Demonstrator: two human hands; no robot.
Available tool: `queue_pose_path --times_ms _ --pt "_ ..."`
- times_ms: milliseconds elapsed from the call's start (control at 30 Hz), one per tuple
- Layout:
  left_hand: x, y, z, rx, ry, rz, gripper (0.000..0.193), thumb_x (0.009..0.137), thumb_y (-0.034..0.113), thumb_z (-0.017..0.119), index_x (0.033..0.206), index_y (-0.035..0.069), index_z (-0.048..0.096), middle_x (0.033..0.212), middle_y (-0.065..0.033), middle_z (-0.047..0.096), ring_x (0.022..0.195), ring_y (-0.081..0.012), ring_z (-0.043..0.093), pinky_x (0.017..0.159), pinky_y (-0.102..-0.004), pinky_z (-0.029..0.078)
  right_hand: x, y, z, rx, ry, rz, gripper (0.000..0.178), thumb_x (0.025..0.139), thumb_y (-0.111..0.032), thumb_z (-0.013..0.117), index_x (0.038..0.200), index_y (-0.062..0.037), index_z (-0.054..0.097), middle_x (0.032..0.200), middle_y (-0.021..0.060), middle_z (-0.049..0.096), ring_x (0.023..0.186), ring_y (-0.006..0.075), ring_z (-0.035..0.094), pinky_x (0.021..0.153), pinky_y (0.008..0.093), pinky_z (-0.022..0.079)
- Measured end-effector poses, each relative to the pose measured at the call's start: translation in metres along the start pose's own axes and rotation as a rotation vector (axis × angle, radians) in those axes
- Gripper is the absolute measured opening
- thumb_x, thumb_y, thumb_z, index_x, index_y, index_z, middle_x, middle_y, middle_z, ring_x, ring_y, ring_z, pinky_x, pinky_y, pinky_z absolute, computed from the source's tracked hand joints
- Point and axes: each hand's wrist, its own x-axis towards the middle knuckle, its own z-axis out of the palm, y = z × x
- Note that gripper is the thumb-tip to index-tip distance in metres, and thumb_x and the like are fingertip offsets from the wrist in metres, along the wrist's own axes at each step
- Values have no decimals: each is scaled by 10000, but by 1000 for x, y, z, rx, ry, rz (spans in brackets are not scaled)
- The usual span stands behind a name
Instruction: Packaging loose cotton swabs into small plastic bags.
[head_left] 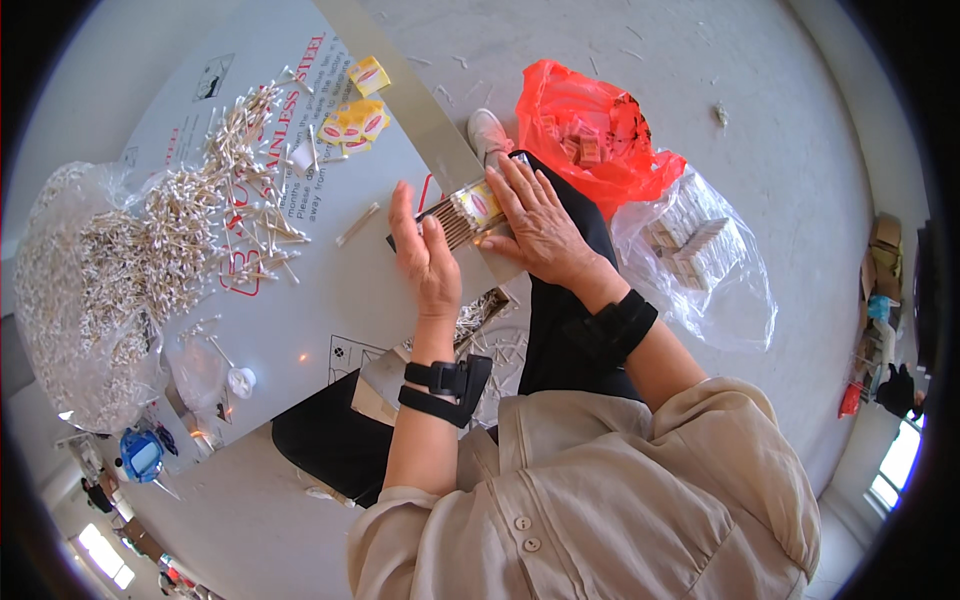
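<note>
A row of cotton swabs (447,222) with brown sticks lies at the table's edge, under a yellow and white label card (478,204). My left hand (428,262) is beside the left end of the swabs, fingers stretched upward and thumb close to the sticks. I cannot tell whether that thumb touches them. My right hand (541,226) lies over the right end of the card, its fingers extended and flat. Part of the card is hidden under those fingers. One loose swab (358,224) rests on the table left of my left hand.
A large heap of cotton swabs (165,235) spills from a clear bag on the table (300,350). Yellow cards (355,124) lie farther back. Right of my leg, a red plastic bag (590,100) holds small packs; a clear bag (700,245) holds white bundles. Swabs litter the floor.
</note>
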Motion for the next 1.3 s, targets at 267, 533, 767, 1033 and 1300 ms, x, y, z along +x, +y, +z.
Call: queue_pose_path --times_ms 267,533,767,1033,1300 --pt "2 -3 7 -157 207 28 512 1046 276 417 1430 -58 364 1452 -225 429 1353 -308 422 1155 -421 290 10 -3 12 956 573 473 653 944 -315 648 1442 10 378 1482 179 415 1330 306 448 1119 409 340" --pt "3 -1 12 -295 197 -73 476 1051 208 398 1444 -53 338 1477 -215 388 1363 -319 408 1153 -436 296 29 1 29 1714 505 885 322 876 -70 699 1185 -11 629 1004 76 704 904 210 666 884 348 517" --pt "3 1 15 -255 225 -61 523 1048 314 417 1411 -60 386 1421 -237 442 1347 -295 422 1162 -409 284 16 -6 -17 277 311 50 680 777 -167 755 1401 -87 495 1490 130 418 1418 304 334 1161 445 243" --pt "4 -1 14 -250 189 -54 456 1059 225 374 1427 -43 371 1427 -218 443 1340 -307 435 1142 -422 320 34 22 -34 4 -78 -250 751 690 -276 791 1371 -100 528 1466 30 475 1450 261 289 1194 488 192" --pt "5 2 19 -323 188 -92 515 1055 307 399 1400 -74 384 1417 -244 435 1338 -314 428 1147 -417 301 38 15 -30 37 -52 -277 687 677 -269 799 1311 -112 586 1432 16 511 1436 272 312 1197 489 204"
